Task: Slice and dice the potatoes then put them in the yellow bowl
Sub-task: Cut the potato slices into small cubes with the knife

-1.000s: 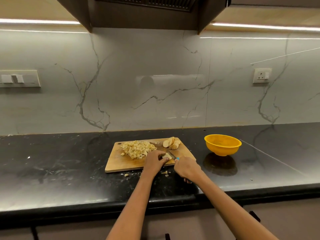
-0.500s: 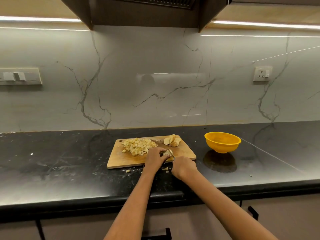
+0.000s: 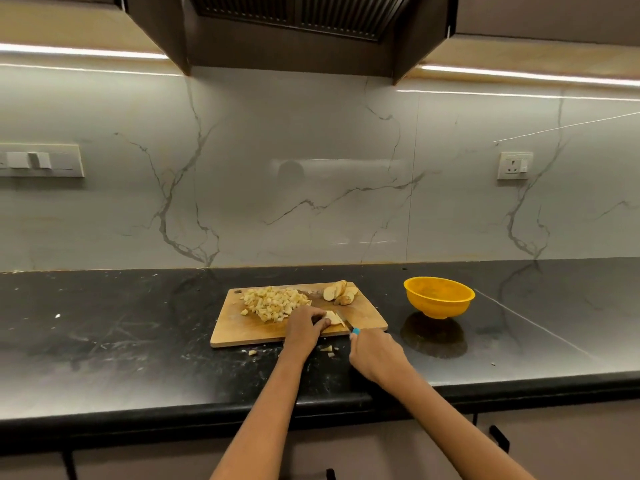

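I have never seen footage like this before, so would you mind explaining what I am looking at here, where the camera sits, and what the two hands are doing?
There is no machine here: a person wears one wide-angle camera on the head, so the picture looks forward and down along both forearms.

On the black countertop lies a wooden cutting board. It carries a heap of diced potato and, at its far edge, a few potato slices not yet diced. To the right of the board stands the yellow bowl, which looks empty. A few stray bits lie on the counter in front of the board.

The left hand holds a potato piece steady on the board. The right hand grips a small knife with a blue handle, its blade at that piece.
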The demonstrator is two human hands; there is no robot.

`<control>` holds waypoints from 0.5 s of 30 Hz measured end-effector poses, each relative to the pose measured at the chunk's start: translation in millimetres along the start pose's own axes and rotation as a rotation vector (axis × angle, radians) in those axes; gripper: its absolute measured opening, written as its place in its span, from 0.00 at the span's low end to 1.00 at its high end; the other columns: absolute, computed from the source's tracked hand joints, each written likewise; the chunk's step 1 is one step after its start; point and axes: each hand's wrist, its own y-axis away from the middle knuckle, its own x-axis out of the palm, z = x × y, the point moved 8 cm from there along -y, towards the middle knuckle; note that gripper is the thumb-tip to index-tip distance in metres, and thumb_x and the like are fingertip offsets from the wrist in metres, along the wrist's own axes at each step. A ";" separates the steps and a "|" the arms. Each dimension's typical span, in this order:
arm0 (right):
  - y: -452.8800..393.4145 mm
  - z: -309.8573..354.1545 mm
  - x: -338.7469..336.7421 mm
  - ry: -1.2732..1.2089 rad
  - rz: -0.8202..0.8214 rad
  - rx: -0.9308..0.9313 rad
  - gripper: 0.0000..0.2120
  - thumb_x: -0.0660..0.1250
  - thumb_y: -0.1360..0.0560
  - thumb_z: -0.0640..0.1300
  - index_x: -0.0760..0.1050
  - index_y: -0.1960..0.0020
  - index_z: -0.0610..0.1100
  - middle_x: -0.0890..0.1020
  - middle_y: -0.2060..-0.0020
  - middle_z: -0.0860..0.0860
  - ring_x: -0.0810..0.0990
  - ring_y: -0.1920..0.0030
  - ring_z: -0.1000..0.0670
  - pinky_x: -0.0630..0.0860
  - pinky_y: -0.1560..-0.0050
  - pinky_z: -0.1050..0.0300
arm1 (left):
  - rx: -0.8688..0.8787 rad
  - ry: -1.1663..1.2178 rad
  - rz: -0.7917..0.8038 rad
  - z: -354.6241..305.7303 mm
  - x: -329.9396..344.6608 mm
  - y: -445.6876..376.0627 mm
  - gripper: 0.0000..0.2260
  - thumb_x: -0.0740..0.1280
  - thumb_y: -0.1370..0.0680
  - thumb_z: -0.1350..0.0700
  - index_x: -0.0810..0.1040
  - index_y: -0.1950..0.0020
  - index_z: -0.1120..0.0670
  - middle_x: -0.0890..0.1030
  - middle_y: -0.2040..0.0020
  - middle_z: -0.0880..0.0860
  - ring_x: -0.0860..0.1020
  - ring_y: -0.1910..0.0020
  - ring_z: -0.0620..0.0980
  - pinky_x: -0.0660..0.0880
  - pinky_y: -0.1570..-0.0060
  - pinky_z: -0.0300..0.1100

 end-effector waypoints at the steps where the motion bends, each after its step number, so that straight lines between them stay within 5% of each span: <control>1: -6.9 2.7 3.3 0.001 0.016 -0.007 0.18 0.55 0.18 0.48 0.75 0.42 0.36 0.80 0.47 0.43 0.79 0.45 0.44 0.74 0.49 0.54 | 0.006 0.001 0.000 -0.1 0.0 -0.2 0.13 0.67 0.23 0.54 0.79 0.41 0.56 0.81 0.43 0.53 0.75 0.43 0.49 0.67 0.44 0.40; 8: -25.2 10.7 13.8 0.040 0.110 -0.028 0.17 0.54 0.19 0.46 0.75 0.41 0.36 0.80 0.45 0.42 0.78 0.45 0.43 0.74 0.46 0.53 | 0.020 0.029 0.013 2.3 -0.2 -2.6 0.13 0.68 0.24 0.54 0.80 0.42 0.57 0.81 0.44 0.54 0.77 0.44 0.49 0.68 0.44 0.39; 15: -35.9 21.4 14.7 -0.009 0.294 0.009 0.13 0.52 0.20 0.40 0.71 0.43 0.34 0.77 0.65 0.42 0.74 0.72 0.48 0.70 0.75 0.59 | 0.018 0.028 0.043 2.0 -0.4 -4.9 0.13 0.70 0.26 0.54 0.81 0.43 0.58 0.82 0.45 0.54 0.78 0.46 0.48 0.66 0.50 0.34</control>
